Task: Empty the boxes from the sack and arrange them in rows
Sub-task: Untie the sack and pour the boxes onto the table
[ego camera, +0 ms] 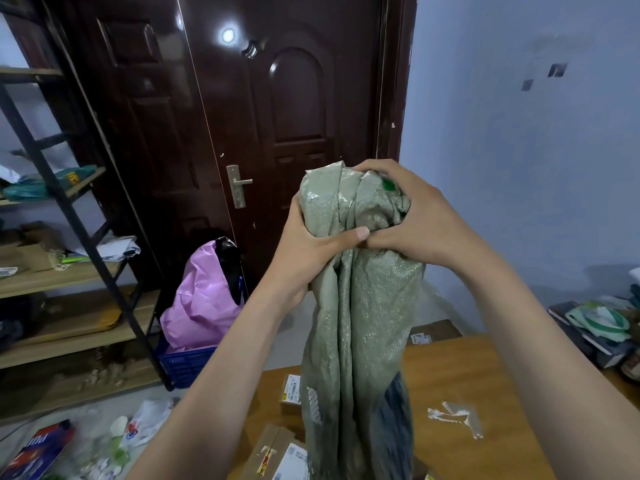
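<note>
In the head view, the grey-green woven sack is held up above the wooden desk, its gathered end bunched at the top and its body hanging down toward the desk's near edge. The left hand is curled round the bunched fabric from the left, thumb laid across the front; the right hand is clamped over the top from the right, so the two hands meet on the same bunch. It is judged that the sack is lifted this way so the contents drop out below. Two cardboard boxes are seen under it: one just left of the hanging fabric, another at the near edge.
</note>
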`<state>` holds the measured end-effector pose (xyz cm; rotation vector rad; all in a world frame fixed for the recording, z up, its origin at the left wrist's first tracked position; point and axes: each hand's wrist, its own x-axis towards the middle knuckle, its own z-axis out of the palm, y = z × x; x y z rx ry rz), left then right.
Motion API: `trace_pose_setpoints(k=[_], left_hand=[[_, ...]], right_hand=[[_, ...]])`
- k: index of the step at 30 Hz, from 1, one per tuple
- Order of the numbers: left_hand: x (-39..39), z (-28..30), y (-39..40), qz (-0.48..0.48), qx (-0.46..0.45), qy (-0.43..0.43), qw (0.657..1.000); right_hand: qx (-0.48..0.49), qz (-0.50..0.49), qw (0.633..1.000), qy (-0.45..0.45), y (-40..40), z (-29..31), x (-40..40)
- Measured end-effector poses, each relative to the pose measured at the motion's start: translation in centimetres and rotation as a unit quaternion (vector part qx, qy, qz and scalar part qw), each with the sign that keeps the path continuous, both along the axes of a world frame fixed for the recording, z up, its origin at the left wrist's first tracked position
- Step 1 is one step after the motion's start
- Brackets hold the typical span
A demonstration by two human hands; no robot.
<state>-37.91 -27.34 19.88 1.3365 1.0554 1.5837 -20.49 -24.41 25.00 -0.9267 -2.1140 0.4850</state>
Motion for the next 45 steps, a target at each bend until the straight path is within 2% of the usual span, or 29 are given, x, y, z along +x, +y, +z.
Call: trace_pose_setpoints(k=[5,9,12,14,18,22,28,31,34,37,40,43,45], left_hand=[[-0.6,-0.6,0.0,-0.066,-0.014,0.051,0.996],[-1.1,-0.8,0.0,-0.072,-0.006,0.084,0.994],[-1.1,-1.3,-0.2,-0.082,0.011,0.116,0.99],[-0.5,-1.6,-0.4,-0.065,0.022,0.117,0.991],[1.2,-1.6,-0.5,0.008,0.058,0.102,0.993],[1.8,-1.0,-0.4,0.071,0.094,0.082,0.99],[1.7,-0.7,-0.6,0.087,0.12,0.084,0.985],[1.6,-0.6,-0.7,0.08,0.126,0.091,0.985],[1.3,-0.8,-0.7,0.079,0.128,0.083,0.985],[0.8,-1.1,-0.4,0.068,0.123,0.076,0.987],[0.4,-1.2,0.0,0.066,0.107,0.071,0.99],[0.1,-1.3,0.6,0.096,0.086,0.052,0.99],[0.0,-1.1,0.8,0.108,0.073,0.026,0.991]], right_hand=[[-0.025,0.012,0.999,0.041,0.1,0.3,0.5],[-0.036,0.012,0.998,0.057,0.0,0.7,0.6],[-0.063,0.005,0.99,0.127,0.0,1.1,0.8],[-0.1,0.005,0.98,0.173,-0.1,1.5,0.7],[-0.166,0.01,0.968,0.19,-0.4,1.7,0.1],[-0.252,0.027,0.94,0.227,-0.6,1.5,0.0],[-0.359,0.041,0.897,0.255,-0.1,0.9,0.2],[-0.381,0.058,0.889,0.247,0.0,0.7,0.3],[-0.348,0.042,0.916,0.198,-0.2,0.7,0.4],[-0.288,-0.043,0.95,0.111,0.3,0.1,0.7],[-0.158,-0.092,0.981,0.066,0.0,0.0,0.9],[-0.026,-0.043,0.999,-0.01,-1.1,0.6,1.1],[-0.021,-0.004,0.995,-0.097,-1.7,0.4,0.8]])
